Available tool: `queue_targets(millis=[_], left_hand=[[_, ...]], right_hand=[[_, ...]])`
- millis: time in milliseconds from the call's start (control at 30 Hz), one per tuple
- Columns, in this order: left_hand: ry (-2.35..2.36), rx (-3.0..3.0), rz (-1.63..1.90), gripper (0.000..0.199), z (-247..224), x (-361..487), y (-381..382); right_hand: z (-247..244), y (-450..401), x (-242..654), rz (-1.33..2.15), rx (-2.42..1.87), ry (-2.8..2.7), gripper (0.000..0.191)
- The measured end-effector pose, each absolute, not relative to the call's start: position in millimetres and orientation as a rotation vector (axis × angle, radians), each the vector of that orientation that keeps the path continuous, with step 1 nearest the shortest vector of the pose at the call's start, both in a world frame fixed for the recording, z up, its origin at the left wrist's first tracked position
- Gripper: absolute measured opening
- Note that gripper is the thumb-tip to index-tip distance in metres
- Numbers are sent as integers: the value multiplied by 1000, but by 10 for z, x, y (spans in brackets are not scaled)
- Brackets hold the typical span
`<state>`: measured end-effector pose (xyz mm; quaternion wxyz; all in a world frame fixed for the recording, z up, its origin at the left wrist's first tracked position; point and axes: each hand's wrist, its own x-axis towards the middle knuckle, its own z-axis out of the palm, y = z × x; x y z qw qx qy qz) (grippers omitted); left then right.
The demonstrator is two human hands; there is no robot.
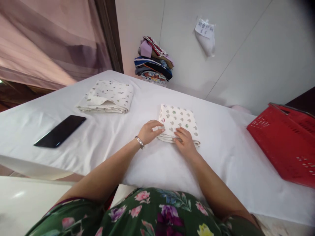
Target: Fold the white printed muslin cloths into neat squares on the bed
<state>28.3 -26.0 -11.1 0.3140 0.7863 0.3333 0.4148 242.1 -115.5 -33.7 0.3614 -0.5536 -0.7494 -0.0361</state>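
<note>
A folded white cloth (178, 118) printed with grey, red and green mushroom shapes lies flat on the white-covered table in front of me. My left hand (150, 131), with a bracelet at its wrist, is at the cloth's left edge, thumb and fingers apart. On the near right part of the cloth rests my right hand (185, 140), its fingers spread over the front folded edge. Neither hand grips the fabric. Farther left sits a larger folded cloth (110, 93) with small dark prints, one corner of its top layer slightly raised.
A black phone-like device (60, 131) lies on the white tablecloth (103, 144) at left. A red plastic basket (283, 137) stands at the right. Beyond the far edge is a stack of folded clothes (154, 62) by the wall, which bears a taped paper sign (205, 31).
</note>
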Motion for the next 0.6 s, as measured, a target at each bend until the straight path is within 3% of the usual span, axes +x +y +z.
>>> queue_targets(millis=[267, 600], left_hand=[[903, 2474, 893, 17, -253, 309, -282], [921, 2476, 821, 33, -228, 307, -246]], right_hand=[[-391, -1106, 2456, -60, -1427, -1920, 23], [-400, -1098, 2412, -58, -1459, -1882, 20]])
